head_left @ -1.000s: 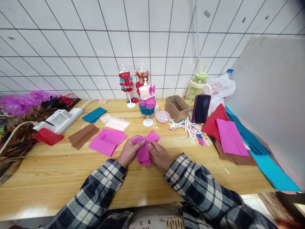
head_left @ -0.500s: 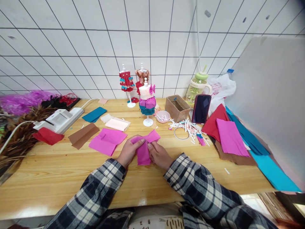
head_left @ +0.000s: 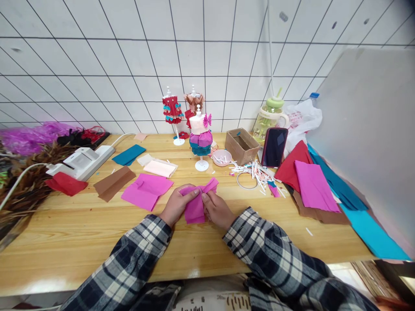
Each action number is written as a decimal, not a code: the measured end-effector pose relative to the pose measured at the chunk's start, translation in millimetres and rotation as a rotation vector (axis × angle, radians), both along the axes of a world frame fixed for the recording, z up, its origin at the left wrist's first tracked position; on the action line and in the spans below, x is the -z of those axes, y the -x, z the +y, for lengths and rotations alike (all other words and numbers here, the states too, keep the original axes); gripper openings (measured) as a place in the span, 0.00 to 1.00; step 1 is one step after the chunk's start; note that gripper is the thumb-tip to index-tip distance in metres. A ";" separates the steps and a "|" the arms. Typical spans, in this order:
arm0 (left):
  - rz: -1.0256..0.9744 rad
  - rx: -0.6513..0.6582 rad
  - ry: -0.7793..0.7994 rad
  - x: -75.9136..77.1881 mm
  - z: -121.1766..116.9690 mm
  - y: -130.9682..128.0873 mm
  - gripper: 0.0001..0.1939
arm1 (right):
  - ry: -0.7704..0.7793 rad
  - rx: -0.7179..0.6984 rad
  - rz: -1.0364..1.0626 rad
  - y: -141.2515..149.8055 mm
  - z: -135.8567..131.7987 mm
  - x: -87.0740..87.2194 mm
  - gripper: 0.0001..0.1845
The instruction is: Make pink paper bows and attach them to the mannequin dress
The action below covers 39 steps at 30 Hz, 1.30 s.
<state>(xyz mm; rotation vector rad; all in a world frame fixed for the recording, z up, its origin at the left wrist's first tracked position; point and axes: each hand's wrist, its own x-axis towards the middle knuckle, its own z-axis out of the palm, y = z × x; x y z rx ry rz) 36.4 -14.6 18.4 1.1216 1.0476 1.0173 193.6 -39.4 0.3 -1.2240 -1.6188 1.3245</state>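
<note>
My left hand [head_left: 177,204] pinches a magenta piece of crepe paper [head_left: 195,210] between thumb and fingers. On its other side my right hand [head_left: 218,210] grips the same paper, thumb and fingertips close to the left thumb. Gathered at the middle, the paper fans out above the fingers and hangs down between both hands. A flat magenta sheet [head_left: 147,191] lies on the table left of my hands. Beyond them stands a small dress form [head_left: 200,134] with a pale pink top, a magenta and teal skirt and a magenta bow.
Behind stand two more dressed forms, one in red [head_left: 172,113]. To the right are a pink bowl [head_left: 222,158], a cardboard box [head_left: 242,149], scattered white sticks [head_left: 257,175], a phone [head_left: 274,147] and stacked coloured paper [head_left: 315,185]. A power strip [head_left: 82,162] sits at left.
The hands stay in nearly the same place. The magenta paper's upper right end has narrowed and folded, and its hanging part has shifted slightly left.
</note>
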 end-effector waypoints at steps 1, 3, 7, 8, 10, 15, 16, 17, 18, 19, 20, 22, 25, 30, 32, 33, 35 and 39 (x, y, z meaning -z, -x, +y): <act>0.001 -0.001 0.002 -0.1 -0.1 -0.3 0.12 | 0.004 0.006 0.002 0.2 0.1 0.3 0.17; 0.010 -0.005 0.001 -0.6 -0.7 -1.1 0.12 | 0.018 0.019 0.010 0.8 0.3 1.0 0.17; 0.045 -0.013 -0.018 -2.0 -2.1 -2.5 0.12 | 0.045 0.030 0.025 1.0 0.8 2.2 0.16; 0.053 -0.013 -0.021 -2.3 -2.4 -2.7 0.12 | 0.047 0.031 0.027 0.9 0.9 2.5 0.16; 0.064 -0.013 -0.023 -2.6 -2.6 -2.9 0.12 | 0.048 0.032 0.027 0.6 1.2 3.1 0.16; 0.059 -0.025 -0.014 -0.6 -1.4 -2.7 0.13 | 0.054 0.045 0.027 1.2 1.7 5.9 0.16; 0.064 -0.024 -0.014 0.0 -1.0 -2.5 0.13 | 0.055 0.049 0.032 1.6 1.6 6.4 0.16; 0.072 -0.023 -0.015 0.5 -0.7 -2.3 0.13 | 0.055 0.053 0.039 2.0 1.4 6.7 0.16; 0.081 -0.019 -0.016 0.9 -0.5 -2.0 0.13 | 0.057 0.056 0.049 2.4 1.1 6.7 0.17; 0.088 -0.015 -0.018 1.2 -0.3 -1.7 0.13 | 0.059 0.057 0.060 2.7 0.8 6.4 0.17; 0.092 -0.014 -0.021 1.4 -0.2 -1.4 0.13 | 0.063 0.056 0.072 2.8 0.3 5.7 0.17; 0.096 -0.015 -0.032 1.7 -0.1 -0.8 0.13 | 0.076 0.047 0.094 2.8 -0.7 3.1 0.19; 0.098 -0.007 -0.042 2.1 -0.2 0.0 0.12 | 0.100 0.024 0.122 1.7 -2.0 -2.4 0.21; 0.049 0.014 -0.039 2.8 -0.3 1.1 0.11 | 0.094 -0.015 0.110 -0.9 -2.2 -10.1 0.23; 0.031 0.029 -0.041 2.7 -0.5 1.9 0.11 | 0.103 -0.028 0.106 -1.7 -2.0 -11.8 0.23; 0.025 0.037 -0.042 2.5 -0.6 2.3 0.11 | 0.112 -0.033 0.109 -2.0 -1.9 -12.4 0.23; 0.022 0.048 -0.040 2.1 -0.9 3.1 0.11 | 0.116 -0.043 0.107 -2.5 -1.8 -13.2 0.24; 0.037 0.030 -0.014 2.2 -1.1 3.8 0.12 | 0.097 -0.059 0.098 -3.4 -2.3 -15.2 0.25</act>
